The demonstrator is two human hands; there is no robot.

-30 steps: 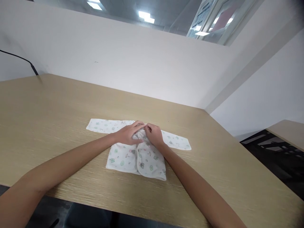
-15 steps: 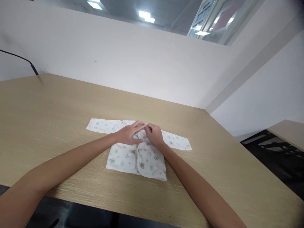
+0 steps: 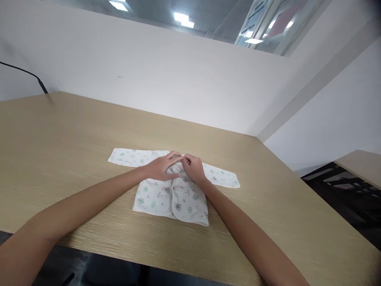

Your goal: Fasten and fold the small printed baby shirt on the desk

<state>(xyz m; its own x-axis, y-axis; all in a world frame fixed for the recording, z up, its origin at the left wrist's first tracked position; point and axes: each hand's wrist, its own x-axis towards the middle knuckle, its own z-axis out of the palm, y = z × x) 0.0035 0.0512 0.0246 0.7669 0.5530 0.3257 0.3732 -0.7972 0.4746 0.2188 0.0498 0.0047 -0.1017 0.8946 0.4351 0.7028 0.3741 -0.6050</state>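
Note:
A small white baby shirt (image 3: 190, 202) printed with green and dark animal figures lies on the table, its long sleeves spread to both sides and its lower edge toward me. Its front panels overlap along the middle. My left hand (image 3: 160, 167) rests over the upper chest, fingers stretched out and thumb apart, the fingertips meeting my right hand. At the collar, my right hand (image 3: 194, 167) is closed in a pinch on the shirt's cloth. The exact bit between its fingers is hidden.
The wooden table (image 3: 83, 127) runs back to a white wall (image 3: 178, 79) with a window above. A black cable (image 3: 26, 71) hangs at the far left. To the right stands a lower wooden surface (image 3: 363, 163) with a dark metal frame beneath it.

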